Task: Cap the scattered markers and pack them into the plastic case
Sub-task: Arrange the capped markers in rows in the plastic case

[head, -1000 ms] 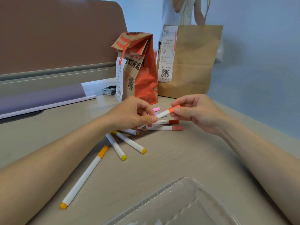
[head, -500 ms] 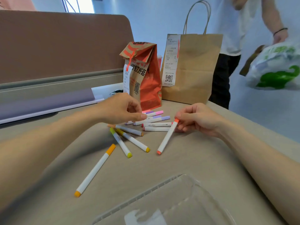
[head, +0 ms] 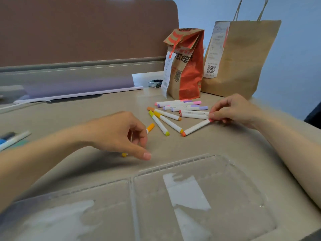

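Note:
Several capped white markers lie on the beige desk (head: 217, 141). My right hand (head: 231, 110) pinches the far end of an orange-red marker (head: 196, 128) that rests on the desk. Beside it lie red markers (head: 192, 115), pink and purple markers (head: 180, 103), and yellow and orange ones (head: 159, 123). My left hand (head: 121, 133) hovers with fingers curled over an orange marker (head: 150, 127), hiding most of it; I see nothing held. The clear plastic case (head: 173, 197) lies open at the near edge, with no markers in it.
A red-and-brown paper bag (head: 186, 66) and a larger brown paper bag (head: 243, 56) stand at the back right. A brown partition (head: 86, 30) and a grey ledge run along the back. Blue and green markers (head: 12, 140) lie at the far left.
My left hand has left the marker cluster and moved down and left over the orange marker. My right hand has lowered the orange-red marker onto the desk. The view tilted down, showing more case.

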A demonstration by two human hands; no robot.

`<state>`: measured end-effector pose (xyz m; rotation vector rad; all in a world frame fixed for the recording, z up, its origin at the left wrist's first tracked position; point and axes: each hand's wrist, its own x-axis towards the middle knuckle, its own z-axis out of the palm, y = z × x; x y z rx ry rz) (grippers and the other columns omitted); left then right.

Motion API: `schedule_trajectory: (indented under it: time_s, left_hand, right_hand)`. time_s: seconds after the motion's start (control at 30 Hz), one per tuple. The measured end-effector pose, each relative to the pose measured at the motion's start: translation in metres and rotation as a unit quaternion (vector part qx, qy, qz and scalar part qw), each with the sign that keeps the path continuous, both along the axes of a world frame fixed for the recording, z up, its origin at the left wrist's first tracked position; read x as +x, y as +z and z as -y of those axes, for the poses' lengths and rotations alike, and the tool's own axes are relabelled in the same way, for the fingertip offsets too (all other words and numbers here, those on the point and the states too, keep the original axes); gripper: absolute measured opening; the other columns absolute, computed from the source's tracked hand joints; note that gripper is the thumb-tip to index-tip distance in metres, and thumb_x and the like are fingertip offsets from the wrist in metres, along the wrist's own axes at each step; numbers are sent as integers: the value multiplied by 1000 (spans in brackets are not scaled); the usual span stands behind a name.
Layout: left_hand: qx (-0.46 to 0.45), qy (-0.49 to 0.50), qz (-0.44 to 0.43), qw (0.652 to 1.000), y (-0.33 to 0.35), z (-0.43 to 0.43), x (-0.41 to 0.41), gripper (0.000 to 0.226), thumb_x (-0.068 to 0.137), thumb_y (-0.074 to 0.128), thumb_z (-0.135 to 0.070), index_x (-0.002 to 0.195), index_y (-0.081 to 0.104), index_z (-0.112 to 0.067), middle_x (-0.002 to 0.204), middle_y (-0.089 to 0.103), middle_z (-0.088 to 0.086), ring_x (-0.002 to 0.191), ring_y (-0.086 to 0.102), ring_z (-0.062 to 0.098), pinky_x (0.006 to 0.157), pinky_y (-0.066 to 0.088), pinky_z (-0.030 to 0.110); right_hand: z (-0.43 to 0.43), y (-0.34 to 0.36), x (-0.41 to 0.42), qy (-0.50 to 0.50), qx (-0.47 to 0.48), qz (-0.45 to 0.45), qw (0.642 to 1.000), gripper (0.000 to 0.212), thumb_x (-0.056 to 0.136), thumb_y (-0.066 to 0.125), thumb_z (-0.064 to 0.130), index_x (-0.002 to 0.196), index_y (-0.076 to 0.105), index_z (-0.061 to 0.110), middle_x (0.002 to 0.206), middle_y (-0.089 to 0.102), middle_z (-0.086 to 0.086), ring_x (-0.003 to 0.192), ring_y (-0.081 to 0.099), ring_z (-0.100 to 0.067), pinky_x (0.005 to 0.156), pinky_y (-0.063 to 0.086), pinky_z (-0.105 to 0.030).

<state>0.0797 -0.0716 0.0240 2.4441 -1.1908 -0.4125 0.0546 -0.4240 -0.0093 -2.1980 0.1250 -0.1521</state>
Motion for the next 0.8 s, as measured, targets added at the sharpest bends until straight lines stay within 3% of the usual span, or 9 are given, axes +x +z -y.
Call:
schedule_trajectory:
  time_s: [0.17,0.3,0.47,0.6,0.7,0.8]
  left_hand:
    - [-4,0,8,1000,-15,-12,-23,22,71,83,-47,73,73,-27,60,63,-11,54,50,3,56,43,21]
    - [-2,5,32,999,-14,-15,-30,10,80,79,-36,73,76,-29,58,63,-19,52,51,4,54,42,16]
    - [15,16,74,997,-13,-13,-23,10,84,75,-32,74,74,-32,61,65,-20,51,53,2,51,36,9]
    - [19,17,98,995,-12,-7,-14,6,85,75,-30,80,77,-28,61,64,-22,56,55,-2,53,38,8]
    - [14,21,92,995,-14,-1,-6,6,86,74,-29,82,78,-26,61,65,-25,56,58,-2,54,39,8]
    - [0,23,108,994,-19,5,2,5,86,74,-28,82,77,-28,65,65,-26,60,57,-3,56,40,8]
  right_hand:
    - [0,-5,1,3,-103,5,995,7,74,83,21,74,77,19,62,66,-15,51,49,-12,60,41,-28]
    - [0,-9,5,1,-120,21,993,8,73,83,26,76,77,25,75,72,-17,53,53,-13,67,45,-35]
    - [4,-11,9,-34,-134,74,988,3,77,80,22,75,77,24,73,75,2,79,69,-22,85,54,-44]
    - [5,-11,10,-45,-184,63,980,8,84,73,23,77,76,28,71,74,9,84,69,-17,85,54,-38]
    - [6,-12,12,-56,-236,41,969,14,86,68,30,75,71,39,82,73,4,88,65,-21,85,52,-41]
    - [6,-12,14,-57,-253,19,966,18,89,64,29,76,73,36,90,74,2,91,64,-22,88,51,-43]
